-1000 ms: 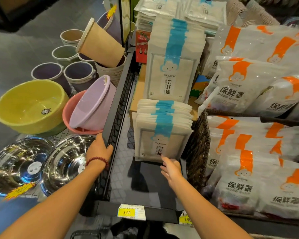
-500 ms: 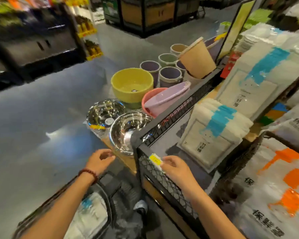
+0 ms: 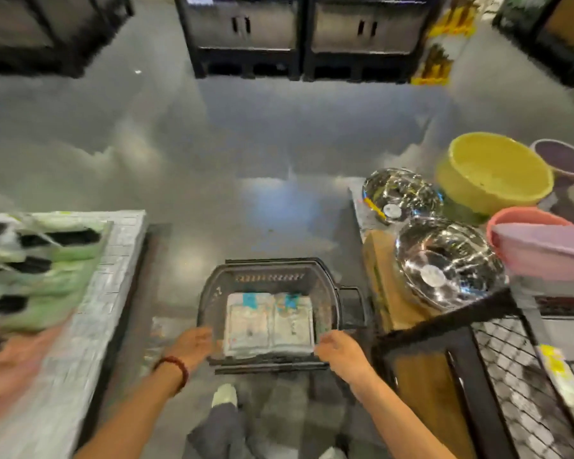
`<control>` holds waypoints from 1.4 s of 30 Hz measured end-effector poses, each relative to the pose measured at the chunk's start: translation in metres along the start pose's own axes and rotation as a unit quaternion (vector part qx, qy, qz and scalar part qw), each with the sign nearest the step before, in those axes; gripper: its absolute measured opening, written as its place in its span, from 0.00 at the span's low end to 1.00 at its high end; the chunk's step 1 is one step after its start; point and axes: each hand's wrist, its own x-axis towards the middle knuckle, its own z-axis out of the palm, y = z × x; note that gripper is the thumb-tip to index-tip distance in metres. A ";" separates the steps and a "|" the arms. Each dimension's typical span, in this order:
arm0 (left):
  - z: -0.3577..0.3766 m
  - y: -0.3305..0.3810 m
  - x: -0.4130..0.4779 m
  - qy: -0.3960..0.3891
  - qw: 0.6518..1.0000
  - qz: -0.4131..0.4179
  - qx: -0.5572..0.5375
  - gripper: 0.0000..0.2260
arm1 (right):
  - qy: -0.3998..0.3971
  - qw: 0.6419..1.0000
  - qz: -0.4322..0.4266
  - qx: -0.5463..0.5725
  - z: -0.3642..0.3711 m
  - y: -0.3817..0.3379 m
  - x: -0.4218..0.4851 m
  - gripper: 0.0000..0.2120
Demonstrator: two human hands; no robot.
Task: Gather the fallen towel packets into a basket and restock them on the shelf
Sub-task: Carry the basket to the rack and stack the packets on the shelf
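A black plastic basket (image 3: 212,294) stands on the grey floor in front of me. Inside it lies a stack of white towel packets (image 3: 269,321) with blue marks, two side by side on top. My left hand (image 3: 193,342), with a red bead bracelet on the wrist, is at the basket's near left corner, fingertips by the stack's left edge. My right hand (image 3: 340,351) is at the near right corner, its fingers curled down by the stack's right edge. Motion blur hides whether either hand holds anything.
The black mesh shelf unit (image 3: 497,356) stands close on my right. Steel bowls (image 3: 444,263) and a yellow basin (image 3: 494,173) sit beyond it. A low display of green and pink packs (image 3: 47,266) is on my left. My shoe (image 3: 224,394) is just behind the basket.
I have turned away from the shelf and down to the floor. Both hands left the shelf's edge and dropped to the basket's near rim beside the packets.
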 end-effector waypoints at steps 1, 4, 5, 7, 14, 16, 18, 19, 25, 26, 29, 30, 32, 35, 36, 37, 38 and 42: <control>-0.013 -0.016 0.007 0.000 1.000 -0.008 -0.007 0.15 | -0.009 1.000 0.009 -0.016 0.015 -0.008 0.010 0.17; -0.051 -0.055 0.037 0.015 0.998 -0.043 -0.035 0.14 | -0.020 0.998 0.034 -0.046 0.064 -0.034 0.043 0.15; -0.062 -0.065 0.051 0.017 0.998 -0.051 -0.035 0.14 | -0.025 0.997 0.038 -0.057 0.080 -0.042 0.055 0.11; -0.078 -0.080 0.085 0.002 0.998 -0.056 -0.020 0.14 | -0.031 0.997 0.044 -0.063 0.112 -0.057 0.082 0.05; -0.075 -0.123 0.204 -0.038 0.994 -0.103 -0.012 0.20 | -0.044 0.990 0.123 -0.054 0.188 -0.062 0.196 0.04; -0.065 -0.137 0.241 -0.024 0.993 -0.111 -0.028 0.21 | -0.036 0.989 0.133 -0.057 0.202 -0.049 0.234 0.07; -0.051 -0.153 0.280 -0.005 0.993 -0.116 -0.036 0.23 | -0.036 0.989 0.124 -0.068 0.214 -0.032 0.275 0.13; -0.044 -0.161 0.299 0.004 0.993 -0.116 -0.031 0.23 | -0.038 0.989 0.120 -0.075 0.220 -0.024 0.295 0.15; 0.003 -0.190 0.392 0.046 0.996 -0.067 -0.022 0.34 | -0.007 0.984 0.148 -0.097 0.261 0.035 0.403 0.16; 0.011 -0.192 0.403 0.060 0.997 -0.052 -0.020 0.31 | -0.002 0.983 0.154 -0.102 0.269 0.045 0.419 0.16; 0.038 -0.198 0.426 0.134 0.991 -0.023 0.016 0.20 | -0.005 0.983 0.158 -0.095 0.287 0.074 0.462 0.21; 0.046 -0.201 0.429 0.171 0.985 -0.021 0.029 0.17 | -0.012 0.983 0.159 -0.091 0.293 0.083 0.473 0.24; 0.058 -0.209 0.434 0.228 0.971 -0.012 0.070 0.13 | -0.018 0.983 0.163 -0.082 0.299 0.098 0.493 0.29; 0.067 -0.219 0.436 0.261 0.961 0.002 0.087 0.12 | -0.005 0.981 0.183 -0.058 0.303 0.117 0.519 0.31; 0.068 -0.220 0.437 0.263 0.961 0.005 0.082 0.12 | 0.000 0.980 0.195 -0.048 0.303 0.121 0.526 0.31; 0.069 -0.220 0.437 0.264 0.961 0.007 0.077 0.11 | -0.001 0.977 0.209 -0.037 0.304 0.123 0.530 0.31; 0.069 -0.221 0.437 0.265 0.961 0.009 0.073 0.10 | -0.006 0.975 0.220 -0.024 0.305 0.125 0.533 0.31; 0.070 -0.221 0.437 0.257 0.964 0.008 0.067 0.11 | 0.017 0.976 0.217 0.026 0.310 0.130 0.535 0.33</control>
